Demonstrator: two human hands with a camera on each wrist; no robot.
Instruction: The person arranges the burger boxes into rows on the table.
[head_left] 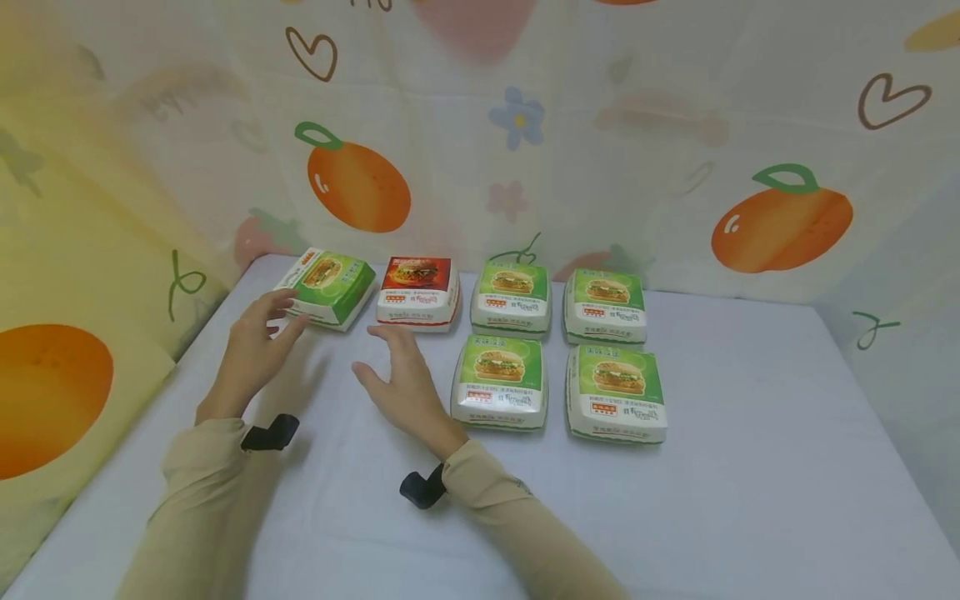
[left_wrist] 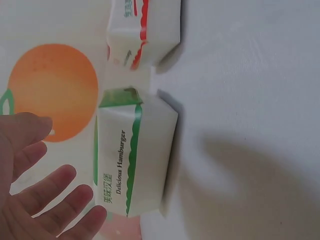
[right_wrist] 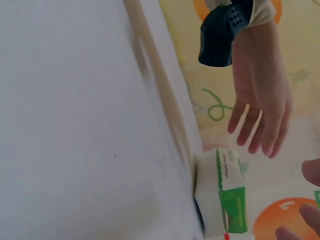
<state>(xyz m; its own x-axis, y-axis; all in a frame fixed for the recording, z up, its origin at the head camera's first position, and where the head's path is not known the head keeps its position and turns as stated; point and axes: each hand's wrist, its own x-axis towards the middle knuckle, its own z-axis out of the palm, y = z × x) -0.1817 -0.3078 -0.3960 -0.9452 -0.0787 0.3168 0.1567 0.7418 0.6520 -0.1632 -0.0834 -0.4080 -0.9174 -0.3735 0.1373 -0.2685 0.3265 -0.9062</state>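
My left hand (head_left: 255,354) hovers at the near left corner of a green and white hamburger box (head_left: 330,287), which sits turned at an angle. In the left wrist view, its spread fingers (left_wrist: 55,192) appear apart from that box's printed side. My right hand (head_left: 405,387), thumb and fingers parted, hangs over the table in front of a red and white hamburger box (head_left: 417,292) and holds nothing. At the right edge of the right wrist view only some of its fingertips show; the left hand (right_wrist: 262,90) appears there above the green box (right_wrist: 232,210).
Several more green hamburger boxes stand to the right in two rows: back ones (head_left: 512,298) (head_left: 605,305) and front ones (head_left: 498,382) (head_left: 617,392). A white cloth covers the table (head_left: 750,467). Behind hangs a fruit-patterned curtain (head_left: 600,150). Black cameras (head_left: 272,433) are on both wrists.
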